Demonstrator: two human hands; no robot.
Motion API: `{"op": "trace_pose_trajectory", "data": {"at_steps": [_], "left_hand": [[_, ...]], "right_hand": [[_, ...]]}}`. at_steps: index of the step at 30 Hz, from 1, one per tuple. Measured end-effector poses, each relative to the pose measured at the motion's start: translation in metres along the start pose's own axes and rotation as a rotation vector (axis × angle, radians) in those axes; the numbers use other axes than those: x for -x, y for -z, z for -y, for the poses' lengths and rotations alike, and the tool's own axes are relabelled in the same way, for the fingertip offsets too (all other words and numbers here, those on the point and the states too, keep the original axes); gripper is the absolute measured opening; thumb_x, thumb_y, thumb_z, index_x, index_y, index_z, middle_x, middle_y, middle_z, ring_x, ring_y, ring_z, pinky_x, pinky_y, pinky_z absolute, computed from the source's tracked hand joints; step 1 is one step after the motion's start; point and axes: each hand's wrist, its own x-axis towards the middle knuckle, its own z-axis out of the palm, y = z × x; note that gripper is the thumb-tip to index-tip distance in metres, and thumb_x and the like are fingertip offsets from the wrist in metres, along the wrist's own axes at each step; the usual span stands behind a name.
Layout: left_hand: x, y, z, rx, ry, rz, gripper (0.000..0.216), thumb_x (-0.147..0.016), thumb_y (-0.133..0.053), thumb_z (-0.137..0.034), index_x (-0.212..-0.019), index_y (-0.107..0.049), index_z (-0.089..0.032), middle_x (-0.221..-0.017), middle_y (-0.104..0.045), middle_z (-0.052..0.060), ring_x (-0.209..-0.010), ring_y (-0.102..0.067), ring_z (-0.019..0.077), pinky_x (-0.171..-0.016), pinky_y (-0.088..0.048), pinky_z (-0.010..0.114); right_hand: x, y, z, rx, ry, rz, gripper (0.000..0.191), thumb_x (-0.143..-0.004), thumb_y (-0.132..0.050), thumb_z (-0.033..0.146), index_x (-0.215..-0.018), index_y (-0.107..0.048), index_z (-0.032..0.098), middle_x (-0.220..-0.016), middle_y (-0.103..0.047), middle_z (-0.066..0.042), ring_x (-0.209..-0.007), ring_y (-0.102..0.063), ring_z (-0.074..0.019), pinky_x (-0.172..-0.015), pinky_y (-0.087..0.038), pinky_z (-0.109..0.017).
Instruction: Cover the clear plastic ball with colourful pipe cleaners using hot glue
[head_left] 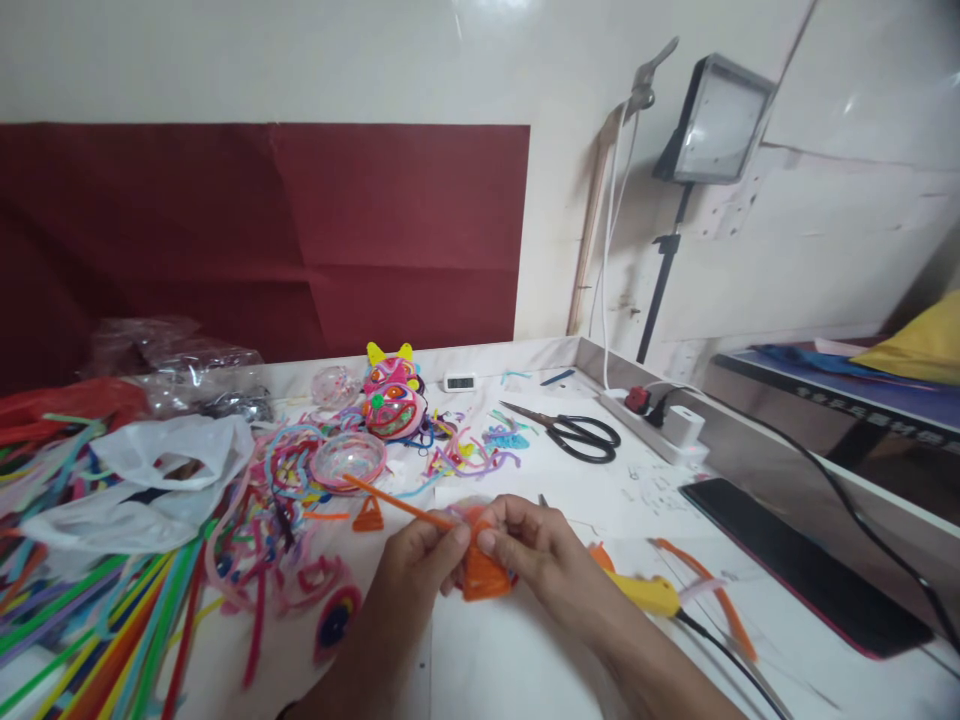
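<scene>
Bearing the whole spread, the white-covered tabletop (495, 660) stretches beneath and beyond the fingers of the left hand (420, 570) and right hand (536, 550). Well to the left of the fingers fans a heap of coloured pipe cleaners (112, 640), laid loosely, likely so that single stems pull out easily. A white plastic bag (210, 440) lies over part of that heap, seemingly just parked there. Well to the right of the fingers, a dark-screened phone (802, 565) lies flat near the low side wall, probably to be out of the elbow's way. Scissors (556, 425) rest beyond the fingers and to their right, handles turned rightward, which would suit a right-hand pickup. Just right of the fingers, partly behind the right forearm, sits what looks like a yellow glue gun (649, 595), presumably placed for a short reach.

Between the fingertips of both hands is an orange pipe-cleaner piece (487, 575), pinched from either side, seemingly to steady it; a blurred pinkish form shows behind, and whether they are joined I cannot tell. A smaller orange triangle (368, 520) lies left of the left fingers. Thinnest, an orange strand (405, 510) juts up and leftward from the left fingers, apparently gripped near one end for control.
</scene>
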Motion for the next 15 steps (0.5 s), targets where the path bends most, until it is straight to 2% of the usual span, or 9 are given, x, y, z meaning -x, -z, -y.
{"op": "trace_pose_trajectory", "data": {"at_steps": [5,12,15], "left_hand": [[0.003,0.000,-0.002,0.116,0.072,0.046,0.034,-0.076,-0.075,-0.046,-0.063,-0.061,-0.017,-0.055,-0.054,-0.004,-0.054,-0.042,0.0097,-0.056,-0.031,0.024],[0.003,0.006,-0.006,0.209,0.173,0.279,0.039,-0.070,-0.083,-0.050,-0.076,-0.068,-0.014,-0.060,-0.051,-0.004,-0.054,-0.038,0.0068,-0.054,-0.028,0.022],[-0.001,0.008,-0.004,0.211,0.167,0.266,0.042,-0.065,-0.088,-0.048,-0.072,-0.063,-0.015,-0.058,-0.052,-0.006,-0.051,-0.039,0.0050,-0.051,-0.027,0.019]], "right_hand": [[0.003,0.000,0.001,0.011,0.024,0.005,0.041,-0.080,-0.074,0.058,-0.079,-0.065,0.019,-0.068,-0.059,0.001,-0.065,-0.054,-0.0156,-0.065,-0.045,-0.029],[0.009,0.001,0.006,0.060,0.085,0.058,0.033,-0.085,-0.072,0.052,-0.080,-0.064,0.020,-0.079,-0.061,-0.003,-0.080,-0.058,-0.0203,-0.072,-0.048,-0.034],[0.011,-0.001,0.010,0.110,0.124,0.086,0.033,-0.086,-0.070,0.052,-0.080,-0.063,0.020,-0.083,-0.060,-0.003,-0.082,-0.057,-0.0211,-0.074,-0.045,-0.035]]}}
